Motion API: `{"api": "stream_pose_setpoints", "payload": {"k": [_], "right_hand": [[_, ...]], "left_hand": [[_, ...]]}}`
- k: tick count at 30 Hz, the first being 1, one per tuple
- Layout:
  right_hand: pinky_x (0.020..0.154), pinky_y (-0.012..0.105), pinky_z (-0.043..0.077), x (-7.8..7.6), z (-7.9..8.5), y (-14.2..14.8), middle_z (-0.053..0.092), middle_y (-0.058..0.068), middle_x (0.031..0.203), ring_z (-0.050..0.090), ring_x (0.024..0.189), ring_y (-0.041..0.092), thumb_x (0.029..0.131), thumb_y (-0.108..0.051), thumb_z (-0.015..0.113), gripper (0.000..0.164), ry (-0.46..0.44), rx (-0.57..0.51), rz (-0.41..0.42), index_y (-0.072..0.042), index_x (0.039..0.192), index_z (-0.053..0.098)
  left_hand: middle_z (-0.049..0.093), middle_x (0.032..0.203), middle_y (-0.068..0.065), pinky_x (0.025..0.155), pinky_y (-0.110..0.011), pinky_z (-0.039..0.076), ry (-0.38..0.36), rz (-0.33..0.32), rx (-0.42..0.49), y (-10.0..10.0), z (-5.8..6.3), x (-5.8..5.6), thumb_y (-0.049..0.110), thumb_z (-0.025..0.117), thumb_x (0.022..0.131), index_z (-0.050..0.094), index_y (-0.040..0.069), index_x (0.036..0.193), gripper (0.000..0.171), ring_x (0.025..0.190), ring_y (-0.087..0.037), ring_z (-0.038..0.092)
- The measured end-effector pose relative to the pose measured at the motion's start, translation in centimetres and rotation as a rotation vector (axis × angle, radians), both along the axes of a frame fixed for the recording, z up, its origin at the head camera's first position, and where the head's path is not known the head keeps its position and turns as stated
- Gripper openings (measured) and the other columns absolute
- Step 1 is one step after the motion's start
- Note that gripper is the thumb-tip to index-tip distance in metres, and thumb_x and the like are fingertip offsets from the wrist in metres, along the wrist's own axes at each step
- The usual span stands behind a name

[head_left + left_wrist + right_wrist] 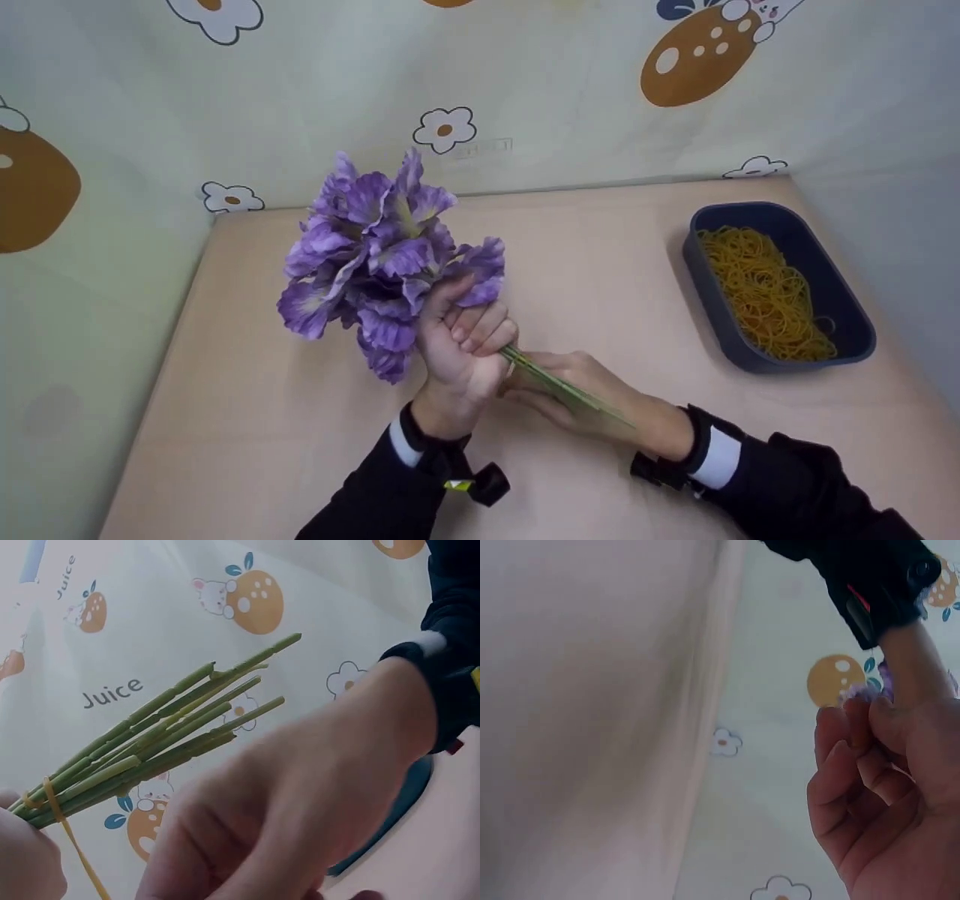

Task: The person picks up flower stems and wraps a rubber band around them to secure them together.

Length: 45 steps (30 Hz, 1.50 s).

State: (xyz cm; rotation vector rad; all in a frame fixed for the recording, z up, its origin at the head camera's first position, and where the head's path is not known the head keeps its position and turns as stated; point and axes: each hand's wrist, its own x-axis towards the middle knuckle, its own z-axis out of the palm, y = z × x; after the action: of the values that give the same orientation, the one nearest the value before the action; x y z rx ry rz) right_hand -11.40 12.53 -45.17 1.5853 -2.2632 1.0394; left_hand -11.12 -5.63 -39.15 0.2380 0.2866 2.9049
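Observation:
My left hand (465, 352) grips a bunch of purple artificial flowers (375, 262) just below the blooms, which lean to the upper left. Green stems (559, 381) stick out of the fist toward the lower right, their cut ends uneven in the left wrist view. A yellow rubber band (79, 851) loops round the stems beside the left fist, and one strand is drawn taut downward. Behind the stems is my right hand (592, 390), fingers curled and close to the left fist, at the strand's side. The strand's far end is out of sight.
A dark blue plastic box (709, 300) holding a heap of yellow rubber bands (757, 292) stands at the right of the peach-coloured table (225, 337). Pale cloth (337, 90) printed with flowers and oranges hangs behind and at the sides.

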Motion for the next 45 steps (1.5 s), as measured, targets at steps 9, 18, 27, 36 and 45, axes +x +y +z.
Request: {"api": "stream_pose_setpoints", "payload": {"k": [9,18,27,36,45], "right_hand": [[0.082,0.017,0.060,3.3,0.5,-0.7,0.070,0.000,0.101,0.069,0.089,0.007,0.114,-0.008,0.063,0.006,-0.037,0.089,0.030,-0.008,0.114,0.070],[0.076,0.010,0.059,4.6,2.6,0.2,0.070,-0.003,0.105,0.071,0.088,0.003,0.114,-0.012,0.065,0.011,0.065,0.002,-0.031,-0.011,0.120,0.075],[0.066,0.009,0.058,2.9,5.3,2.2,0.070,0.001,0.102,0.070,0.076,0.005,0.117,-0.020,0.060,0.023,0.113,-0.120,-0.142,-0.008,0.115,0.080],[0.072,0.016,0.062,-0.1,6.0,3.6,0.070,0.004,0.101,0.076,0.083,0.011,0.118,-0.025,0.055,0.034,0.251,-0.122,-0.299,-0.005,0.112,0.082],[0.068,0.017,0.054,-2.6,5.6,4.3,0.072,0.007,0.096,0.068,0.078,0.013,0.105,-0.007,0.077,0.009,0.222,-0.160,-0.333,-0.004,0.110,0.084]], "left_hand": [[0.044,0.044,0.011,0.051,-0.012,0.001,0.016,0.054,0.048,-0.8,-0.5,-0.9,0.012,0.085,0.086,0.010,0.020,0.063,0.079,0.051,-0.002,0.003],[0.017,0.050,0.011,0.050,-0.013,-0.001,0.072,0.167,-0.057,-0.9,-0.9,-1.6,0.018,0.090,0.084,0.013,0.017,0.061,0.080,0.050,-0.003,0.001],[0.007,0.056,0.007,0.048,-0.017,0.000,0.217,0.189,-0.168,-0.4,-1.3,-1.8,0.028,0.085,0.093,0.028,0.018,0.059,0.068,0.048,-0.006,0.001],[0.008,0.056,0.006,0.047,-0.018,0.001,0.247,0.118,-0.244,0.4,-1.8,-1.6,0.034,0.085,0.095,0.021,0.019,0.067,0.071,0.048,-0.007,0.002],[0.009,0.057,0.006,0.048,-0.016,0.002,0.248,0.033,-0.241,1.0,-1.7,-1.0,0.033,0.085,0.095,0.026,0.020,0.067,0.066,0.049,-0.006,0.003]]}}
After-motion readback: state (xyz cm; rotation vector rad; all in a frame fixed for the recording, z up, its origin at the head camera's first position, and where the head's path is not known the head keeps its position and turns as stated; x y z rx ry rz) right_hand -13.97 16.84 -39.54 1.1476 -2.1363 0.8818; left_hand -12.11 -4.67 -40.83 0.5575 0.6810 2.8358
